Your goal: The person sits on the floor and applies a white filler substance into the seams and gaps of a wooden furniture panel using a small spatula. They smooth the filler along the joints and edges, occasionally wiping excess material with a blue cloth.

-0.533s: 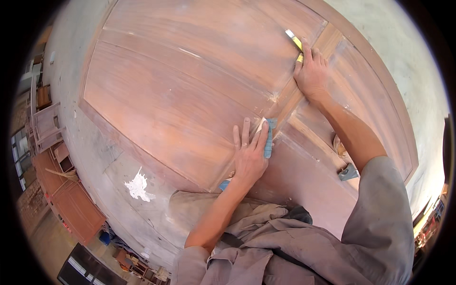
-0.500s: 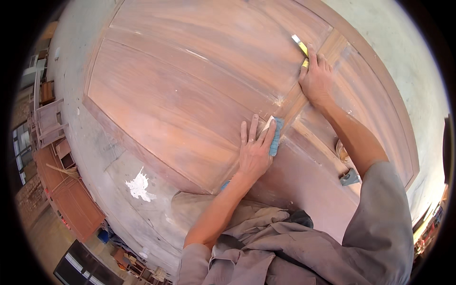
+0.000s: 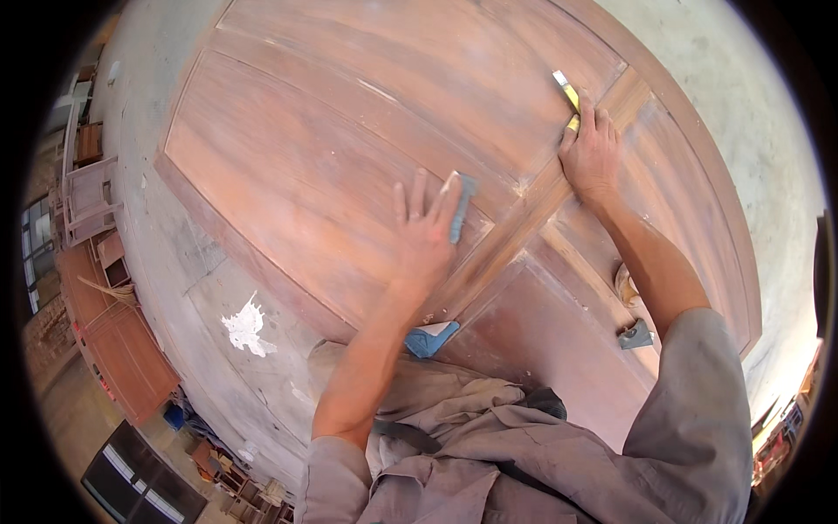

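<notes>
A large reddish-brown panelled wooden door (image 3: 288,166) lies flat before me. My left hand (image 3: 424,240), somewhat blurred, is on its big left panel. Its thumb side grips a folded blue-grey piece of sandpaper (image 3: 465,206), while the other fingers stretch out over the wood. My right hand (image 3: 594,155) is by the crossing rail at the upper right, closed around a slim yellow tool (image 3: 572,98) with a pale flat tip; its exact kind is unclear. Another folded blue sandpaper sheet (image 3: 430,340) lies on the door's near edge, beside my leg.
Near my right forearm lie a grey folded piece (image 3: 635,334) and a round brownish object (image 3: 625,286), partly hidden by the arm. White flakes of paint (image 3: 248,327) mark the grey floor. Wooden furniture (image 3: 122,327) stands at the far left.
My left hand has swept left and away from me with the sandpaper, from the crossing rail onto the panel. The second blue sheet shows more fully. My right hand keeps its place on the door.
</notes>
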A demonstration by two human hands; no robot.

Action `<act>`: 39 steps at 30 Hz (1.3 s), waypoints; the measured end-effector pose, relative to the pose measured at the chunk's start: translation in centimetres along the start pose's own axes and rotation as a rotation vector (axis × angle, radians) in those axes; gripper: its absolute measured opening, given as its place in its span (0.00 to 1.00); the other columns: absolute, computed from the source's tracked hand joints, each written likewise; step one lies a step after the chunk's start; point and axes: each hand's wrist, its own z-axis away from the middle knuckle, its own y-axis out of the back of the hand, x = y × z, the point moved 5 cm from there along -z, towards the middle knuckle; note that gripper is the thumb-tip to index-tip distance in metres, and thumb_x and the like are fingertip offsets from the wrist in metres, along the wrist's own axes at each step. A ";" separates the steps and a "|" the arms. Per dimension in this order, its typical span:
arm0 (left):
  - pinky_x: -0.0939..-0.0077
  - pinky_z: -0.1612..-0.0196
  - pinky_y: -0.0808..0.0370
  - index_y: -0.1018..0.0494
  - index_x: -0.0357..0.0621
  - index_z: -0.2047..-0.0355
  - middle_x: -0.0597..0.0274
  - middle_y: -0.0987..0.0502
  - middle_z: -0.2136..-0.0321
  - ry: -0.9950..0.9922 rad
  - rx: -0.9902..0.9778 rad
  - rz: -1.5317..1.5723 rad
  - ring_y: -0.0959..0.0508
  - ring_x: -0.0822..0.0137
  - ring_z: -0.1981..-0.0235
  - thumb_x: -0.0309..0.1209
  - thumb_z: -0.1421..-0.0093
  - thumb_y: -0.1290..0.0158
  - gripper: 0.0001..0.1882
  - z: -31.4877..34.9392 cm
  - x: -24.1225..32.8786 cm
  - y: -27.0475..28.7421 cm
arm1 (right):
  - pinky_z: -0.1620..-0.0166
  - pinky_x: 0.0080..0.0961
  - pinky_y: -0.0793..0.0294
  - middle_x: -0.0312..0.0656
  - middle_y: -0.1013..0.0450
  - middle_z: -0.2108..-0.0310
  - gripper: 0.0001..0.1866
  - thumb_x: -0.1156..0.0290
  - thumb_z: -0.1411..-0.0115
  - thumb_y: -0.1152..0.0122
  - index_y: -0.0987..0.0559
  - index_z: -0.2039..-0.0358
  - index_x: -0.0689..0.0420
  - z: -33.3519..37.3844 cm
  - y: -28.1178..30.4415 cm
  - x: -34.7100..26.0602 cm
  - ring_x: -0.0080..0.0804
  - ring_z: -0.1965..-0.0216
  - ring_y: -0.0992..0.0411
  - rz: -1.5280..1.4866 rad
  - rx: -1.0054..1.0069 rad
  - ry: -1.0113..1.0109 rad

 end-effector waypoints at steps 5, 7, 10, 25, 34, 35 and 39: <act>0.35 0.23 0.50 0.34 0.45 0.27 0.58 0.23 0.35 0.032 -0.094 0.122 0.38 0.39 0.26 0.26 0.34 0.46 0.33 5.5 4.1 -2.9 | 0.42 0.44 0.27 0.49 0.24 0.49 0.36 0.69 0.42 0.36 0.29 0.31 0.51 -0.5 -0.2 -0.4 0.48 0.46 0.24 0.023 0.039 0.034; 0.35 0.23 0.51 0.34 0.46 0.27 0.59 0.23 0.35 -0.030 -0.089 0.084 0.38 0.40 0.26 0.27 0.33 0.46 0.32 4.3 3.4 -2.5 | 0.43 0.44 0.26 0.49 0.24 0.49 0.36 0.69 0.42 0.36 0.29 0.31 0.51 -0.4 -1.0 -0.1 0.47 0.47 0.24 0.047 0.034 0.035; 0.36 0.23 0.51 0.30 0.47 0.30 0.58 0.21 0.38 -0.077 -0.035 -0.054 0.35 0.43 0.27 0.30 0.31 0.46 0.28 1.5 -2.9 1.0 | 0.43 0.44 0.27 0.49 0.24 0.49 0.36 0.68 0.42 0.36 0.29 0.31 0.51 -0.7 -0.6 -0.1 0.47 0.47 0.24 0.016 0.048 0.025; 0.35 0.22 0.53 0.32 0.47 0.29 0.59 0.21 0.38 -0.017 -0.027 0.146 0.39 0.45 0.25 0.22 0.42 0.45 0.38 6.5 3.7 -1.0 | 0.39 0.50 0.28 0.54 0.25 0.43 0.33 0.64 0.34 0.41 0.32 0.28 0.46 -0.8 -1.4 -0.4 0.56 0.43 0.26 -0.001 0.028 -0.009; 0.36 0.22 0.52 0.33 0.45 0.28 0.56 0.21 0.38 0.482 -0.238 -0.027 0.41 0.45 0.24 0.23 0.41 0.45 0.37 23.9 1.8 4.8 | 0.37 0.53 0.28 0.58 0.30 0.36 0.32 0.60 0.30 0.49 0.35 0.26 0.46 -1.3 -2.6 2.1 0.61 0.38 0.29 0.038 -0.054 -0.026; 0.36 0.22 0.52 0.33 0.45 0.28 0.55 0.23 0.36 0.591 -0.280 -0.012 0.41 0.45 0.24 0.24 0.38 0.46 0.36 25.7 1.9 5.1 | 0.36 0.53 0.29 0.59 0.30 0.35 0.32 0.60 0.30 0.49 0.35 0.26 0.46 -1.5 -2.5 2.5 0.62 0.37 0.29 0.053 -0.034 -0.016; 0.36 0.22 0.52 0.35 0.43 0.27 0.50 0.30 0.31 0.970 -0.144 0.156 0.43 0.41 0.24 0.30 0.30 0.49 0.31 30.0 1.7 7.1 | 0.36 0.54 0.29 0.61 0.31 0.34 0.32 0.59 0.29 0.51 0.35 0.26 0.48 -1.5 -2.1 1.2 0.63 0.36 0.31 0.000 -0.116 -0.023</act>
